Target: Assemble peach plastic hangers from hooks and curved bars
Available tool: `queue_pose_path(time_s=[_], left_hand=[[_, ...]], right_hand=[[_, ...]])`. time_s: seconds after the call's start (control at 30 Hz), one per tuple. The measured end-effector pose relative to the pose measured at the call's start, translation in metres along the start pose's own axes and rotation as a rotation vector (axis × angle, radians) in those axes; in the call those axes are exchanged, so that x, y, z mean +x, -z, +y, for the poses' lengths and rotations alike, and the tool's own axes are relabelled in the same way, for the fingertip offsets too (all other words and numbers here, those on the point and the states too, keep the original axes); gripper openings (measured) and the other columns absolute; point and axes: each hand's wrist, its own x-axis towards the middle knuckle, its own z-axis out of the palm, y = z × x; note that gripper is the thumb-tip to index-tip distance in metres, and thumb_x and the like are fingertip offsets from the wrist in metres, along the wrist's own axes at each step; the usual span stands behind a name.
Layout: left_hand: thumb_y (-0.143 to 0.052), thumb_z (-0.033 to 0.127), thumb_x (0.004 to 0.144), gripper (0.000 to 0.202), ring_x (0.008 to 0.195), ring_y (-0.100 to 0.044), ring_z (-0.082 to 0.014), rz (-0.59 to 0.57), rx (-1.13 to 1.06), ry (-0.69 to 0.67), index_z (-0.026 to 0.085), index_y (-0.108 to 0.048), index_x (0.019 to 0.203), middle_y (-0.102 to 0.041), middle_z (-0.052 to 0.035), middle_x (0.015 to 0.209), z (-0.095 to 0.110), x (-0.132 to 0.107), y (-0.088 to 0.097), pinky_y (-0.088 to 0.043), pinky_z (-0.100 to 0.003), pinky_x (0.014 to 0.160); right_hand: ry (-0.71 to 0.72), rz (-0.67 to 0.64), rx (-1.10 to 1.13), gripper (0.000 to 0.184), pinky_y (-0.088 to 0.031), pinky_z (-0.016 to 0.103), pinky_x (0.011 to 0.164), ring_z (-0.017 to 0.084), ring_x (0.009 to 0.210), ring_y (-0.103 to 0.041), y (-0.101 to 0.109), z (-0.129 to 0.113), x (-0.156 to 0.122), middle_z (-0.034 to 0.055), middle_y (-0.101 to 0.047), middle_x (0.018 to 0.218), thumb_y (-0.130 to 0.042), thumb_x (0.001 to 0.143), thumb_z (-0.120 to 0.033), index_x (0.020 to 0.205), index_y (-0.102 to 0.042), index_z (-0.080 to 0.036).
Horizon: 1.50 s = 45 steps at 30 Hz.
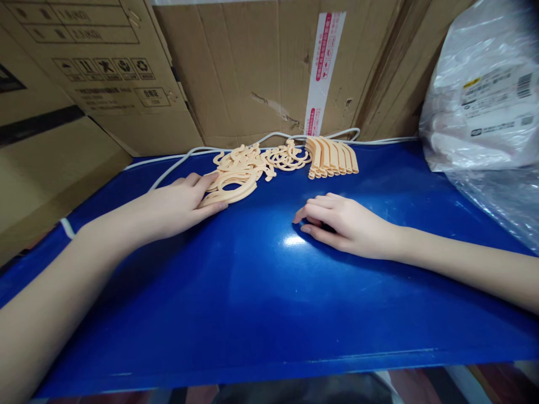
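Observation:
My left hand (179, 202) is at the left end of a pile of curved beige strips (240, 193). Its fingers touch the top of the pile, and the thumb lies along the front edge, well apart from them. No strip is lifted. My right hand (343, 221) is low over the blue table, with fingers loosely bent and a gap between thumb and forefinger. Nothing shows in it. Behind it stands a neat row of beige bent pieces (332, 157). Small beige curved pieces (290, 157) lie heaped between this row and the strips.
Cardboard boxes (252, 67) wall off the back and left of the blue table (252, 314). A white cable (177, 163) runs along the back edge behind the pieces. On the right bulges a clear plastic bag (484, 95) with a labelled white thing inside.

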Motion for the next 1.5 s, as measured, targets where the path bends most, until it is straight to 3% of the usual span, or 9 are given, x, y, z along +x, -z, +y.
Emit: queue_pose_path(time_s=[1.5], left_hand=[[-0.023, 0.072, 0.085, 0.087, 0.125, -0.050, -0.0418, 0.011, 0.005, 0.001, 0.014, -0.030, 0.149, -0.050, -0.0206, 0.137, -0.0016, 0.0009, -0.0028, -0.042, -0.050, 0.101]], right_hand=[[-0.002, -0.009, -0.009, 0.020, -0.040, 0.032, 0.079, 0.018, 0.086, -0.057, -0.0006, 0.0004, 0.0004, 0.0059, -0.065, 0.095, -0.042, 0.098, -0.027, 0.105, -0.059, -0.017]])
